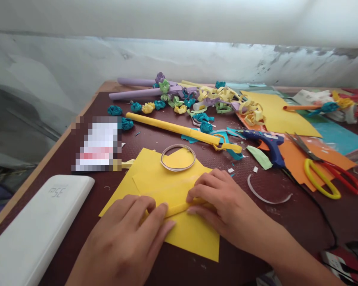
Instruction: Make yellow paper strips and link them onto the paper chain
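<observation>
Both hands grip a sheet of yellow paper (pixel 157 184) whose near edge is rolled into a narrow tube. My left hand (pixel 131 226) pinches the roll's left part between thumb and fingers. On the right part, my right hand (pixel 216 196) does the same, thumb below and fingers above. Beneath it lies another yellow sheet (pixel 196 240), flat on the table. A thin ring of tape (pixel 178 170) rests on the paper just beyond the roll. Farther off lies a finished-looking yellow paper tube (pixel 169 126) with a curled strip at its right end.
Scissors (pixel 312 159) and a blue glue gun (pixel 266 141) lie at right, its cord running toward a power strip (pixel 335 260). At left are a white power bank (pixel 41 222) and a phone (pixel 98 147). Paper flowers (pixel 148 107) and purple tubes (pixel 134 94) line the back.
</observation>
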Demonstrator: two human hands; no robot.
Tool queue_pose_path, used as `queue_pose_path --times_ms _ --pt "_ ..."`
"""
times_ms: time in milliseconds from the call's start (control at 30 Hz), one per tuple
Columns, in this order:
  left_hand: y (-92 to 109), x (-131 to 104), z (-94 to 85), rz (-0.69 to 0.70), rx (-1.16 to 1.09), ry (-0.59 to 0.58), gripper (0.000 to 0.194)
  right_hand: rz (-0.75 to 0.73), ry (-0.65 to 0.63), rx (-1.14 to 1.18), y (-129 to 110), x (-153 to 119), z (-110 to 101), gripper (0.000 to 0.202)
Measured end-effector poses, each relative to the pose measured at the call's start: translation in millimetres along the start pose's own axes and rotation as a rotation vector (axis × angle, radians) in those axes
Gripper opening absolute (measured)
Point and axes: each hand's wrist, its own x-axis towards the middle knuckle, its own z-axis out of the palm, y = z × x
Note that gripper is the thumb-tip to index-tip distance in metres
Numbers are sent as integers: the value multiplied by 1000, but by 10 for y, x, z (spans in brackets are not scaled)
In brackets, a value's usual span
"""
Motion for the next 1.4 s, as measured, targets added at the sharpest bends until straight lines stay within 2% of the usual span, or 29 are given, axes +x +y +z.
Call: queue_pose_path --times_ms 67,167,367,433,467,500,567,633,800,933,1067,1200,1333,1400 --pt "4 -16 -1 -60 -59 7 5 14 -11 48 21 17 -14 3" --pt "24 -9 11 -141 -93 -6 13 58 -7 92 26 55 0 8" --pt "40 62 24 -230 29 -35 23 114 77 71 -19 75 69 11" --pt "5 34 18 -208 43 -21 15 99 76 75 -4 48 61 10" --pt "-18 9 15 -167 37 -15 7 77 75 80 12 31 52 8" --pt "-40 -21 12 -107 24 -7 7 47 75 85 30 13 43 6" --pt "-65 -71 5 23 -14 9 29 -20 77 81 68 -15 27 3" --pt "-52 -83 -8 83 -46 23 34 -60 76 53 89 -26 23 7" --pt "66 57 -39 -3 -23 63 8 -14 91 -48 53 15 51 20" --pt "74 124 -30 -120 -16 61 23 57 77 -135 -8 62 72 19" --pt "41 118 2 -190 -48 -15 23 131 61 -209 -40 109 107 21" --pt "45 155 15 -247 32 -52 26 174 138 -210 -28 126 144 17" --pt "31 157 -21 -243 97 3 16 214 187 -168 20 100 133 14" --pt "2 99 -24 -175 104 34 6 223 205 -150 51 85 117 10"
